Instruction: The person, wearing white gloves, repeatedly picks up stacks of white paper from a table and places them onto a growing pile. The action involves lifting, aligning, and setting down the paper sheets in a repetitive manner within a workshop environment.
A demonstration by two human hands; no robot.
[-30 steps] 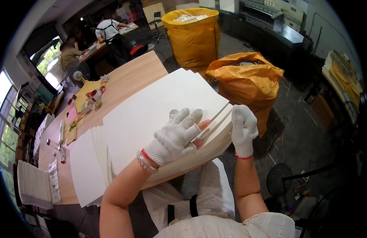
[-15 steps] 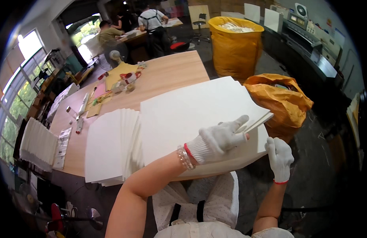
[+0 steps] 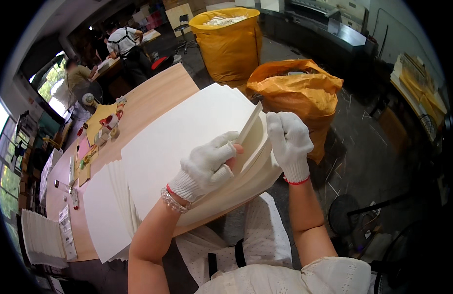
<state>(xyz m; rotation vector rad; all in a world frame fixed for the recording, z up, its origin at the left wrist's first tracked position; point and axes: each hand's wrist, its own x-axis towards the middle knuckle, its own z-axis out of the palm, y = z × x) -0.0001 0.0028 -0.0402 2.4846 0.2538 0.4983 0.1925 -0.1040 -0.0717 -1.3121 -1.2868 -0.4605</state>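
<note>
White sheets (image 3: 187, 130) lay stacked on the near right portion of a wood-toned table (image 3: 170, 81), their right-hand edges fanned and lifted. We found the two gloved hands apart: the left hand (image 3: 204, 164) was clamped on raised edges of the upper sheets; the right hand (image 3: 289, 142) was curled beside the corner, and we could not tell whether it pinched a sheet. Left of the stack we noted an overlapping second pile (image 3: 101, 208); farther back lay a yellow sheet (image 3: 93, 123). Past the table's right edge stood two orange sacks (image 3: 226, 54), one filled with pale scraps (image 3: 225, 20). Thin strips littered the dark floor (image 3: 366, 161). At the back, we observed a person in a white top (image 3: 122, 43).
</note>
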